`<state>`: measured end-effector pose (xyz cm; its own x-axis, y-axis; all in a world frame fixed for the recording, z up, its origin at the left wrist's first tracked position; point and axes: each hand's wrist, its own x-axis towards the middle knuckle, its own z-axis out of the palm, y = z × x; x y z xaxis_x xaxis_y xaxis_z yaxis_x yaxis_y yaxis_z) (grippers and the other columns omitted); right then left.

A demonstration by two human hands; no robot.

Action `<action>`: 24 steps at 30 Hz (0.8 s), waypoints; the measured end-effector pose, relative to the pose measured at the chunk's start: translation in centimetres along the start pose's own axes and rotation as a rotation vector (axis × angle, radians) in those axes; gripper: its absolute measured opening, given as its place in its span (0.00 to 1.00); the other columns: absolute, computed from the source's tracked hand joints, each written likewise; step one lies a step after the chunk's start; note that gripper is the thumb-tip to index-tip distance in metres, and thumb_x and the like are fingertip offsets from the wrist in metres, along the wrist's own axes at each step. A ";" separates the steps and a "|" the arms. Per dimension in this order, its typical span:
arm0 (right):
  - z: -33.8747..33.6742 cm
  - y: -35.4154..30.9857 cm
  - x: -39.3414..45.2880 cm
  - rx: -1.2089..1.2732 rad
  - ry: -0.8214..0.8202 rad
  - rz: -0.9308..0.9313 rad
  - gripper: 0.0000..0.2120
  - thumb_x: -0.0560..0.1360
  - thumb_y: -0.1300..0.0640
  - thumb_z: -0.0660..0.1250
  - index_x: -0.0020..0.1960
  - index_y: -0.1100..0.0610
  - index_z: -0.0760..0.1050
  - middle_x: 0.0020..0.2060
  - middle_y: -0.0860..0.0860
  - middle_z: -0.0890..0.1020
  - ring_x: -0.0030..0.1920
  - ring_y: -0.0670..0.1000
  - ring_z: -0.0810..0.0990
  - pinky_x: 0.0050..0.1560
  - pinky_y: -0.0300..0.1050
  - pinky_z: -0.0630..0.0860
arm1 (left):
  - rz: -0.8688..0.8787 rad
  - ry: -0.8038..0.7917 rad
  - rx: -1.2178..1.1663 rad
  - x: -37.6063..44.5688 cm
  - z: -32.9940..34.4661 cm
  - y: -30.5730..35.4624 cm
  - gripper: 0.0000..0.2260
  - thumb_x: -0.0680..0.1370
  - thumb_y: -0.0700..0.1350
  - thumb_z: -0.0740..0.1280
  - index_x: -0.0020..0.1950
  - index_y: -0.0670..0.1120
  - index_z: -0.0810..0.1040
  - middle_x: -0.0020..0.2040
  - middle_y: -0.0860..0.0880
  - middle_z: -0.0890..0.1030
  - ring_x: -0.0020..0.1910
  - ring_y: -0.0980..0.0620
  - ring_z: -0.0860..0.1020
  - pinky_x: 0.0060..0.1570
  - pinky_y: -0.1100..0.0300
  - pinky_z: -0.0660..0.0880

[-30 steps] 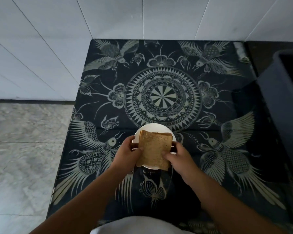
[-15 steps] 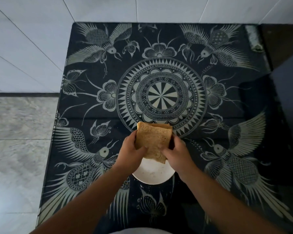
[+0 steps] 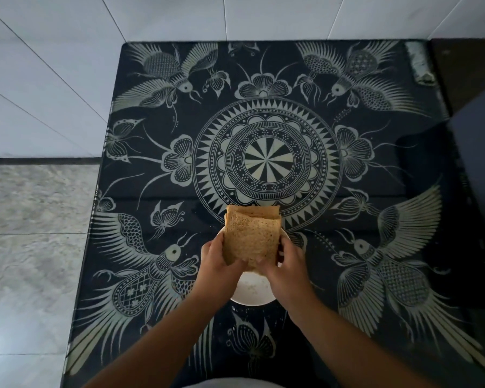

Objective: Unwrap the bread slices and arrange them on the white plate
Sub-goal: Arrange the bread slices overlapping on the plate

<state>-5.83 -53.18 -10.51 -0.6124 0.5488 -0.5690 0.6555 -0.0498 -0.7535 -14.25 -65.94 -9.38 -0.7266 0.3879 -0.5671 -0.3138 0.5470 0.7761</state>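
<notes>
A stack of brown bread slices [image 3: 251, 236] is held upright between both hands above the white plate [image 3: 252, 292]. My left hand [image 3: 217, 264] grips the stack's left side and lower corner. On the right side, my right hand [image 3: 286, 268] clasps it with the fingers wrapped behind. The slices fan apart slightly at the top edge. Most of the plate is hidden by the bread and hands; its near rim and some crumbs show. No wrapper can be made out on the bread.
The plate rests on a dark table [image 3: 263, 163] covered in a pale bird-and-mandala pattern. A dark grey bin [image 3: 482, 169] stands at the right edge. White tiled wall lies beyond the table, marble floor [image 3: 34, 247] to the left.
The camera tilted down, so plate and hands sit lower against the table pattern. The bread stack stays gripped in both hands; its top slices have spread slightly apart.
</notes>
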 end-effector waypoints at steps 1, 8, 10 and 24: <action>0.0 0.3 -0.4 0.008 0.002 -0.003 0.31 0.72 0.52 0.73 0.72 0.49 0.66 0.59 0.46 0.65 0.52 0.40 0.71 0.52 0.43 0.72 | 0.007 -0.006 -0.015 -0.4 0.0 -0.2 0.27 0.75 0.42 0.69 0.67 0.61 0.62 0.56 0.60 0.66 0.53 0.62 0.71 0.37 0.75 0.71; -0.3 0.6 -0.8 -0.011 0.017 0.000 0.32 0.72 0.54 0.73 0.72 0.48 0.65 0.58 0.47 0.66 0.57 0.48 0.73 0.55 0.48 0.75 | 0.072 -0.044 -0.022 -1.8 0.2 -1.1 0.25 0.74 0.46 0.70 0.65 0.61 0.62 0.58 0.59 0.67 0.57 0.64 0.69 0.45 0.71 0.69; -0.2 0.4 -0.9 -0.013 0.005 -0.015 0.33 0.71 0.54 0.73 0.73 0.46 0.65 0.60 0.47 0.68 0.59 0.49 0.74 0.55 0.47 0.74 | 0.071 -0.036 -0.011 -1.7 0.3 -1.1 0.26 0.75 0.44 0.70 0.67 0.59 0.62 0.58 0.59 0.65 0.56 0.67 0.68 0.42 0.75 0.70; 0.1 0.0 -1.4 -0.079 -0.020 0.016 0.34 0.73 0.53 0.72 0.75 0.50 0.63 0.67 0.51 0.63 0.67 0.52 0.69 0.65 0.51 0.71 | 0.054 -0.024 -0.021 -1.8 -0.1 -1.4 0.24 0.75 0.46 0.71 0.64 0.61 0.63 0.56 0.58 0.66 0.55 0.60 0.70 0.46 0.69 0.67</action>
<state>-4.95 -54.03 -9.76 -0.6101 0.5314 -0.5877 0.6976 0.0086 -0.7164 -12.55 -67.49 -9.37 -0.7276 0.4344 -0.5309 -0.2874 0.5096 0.8110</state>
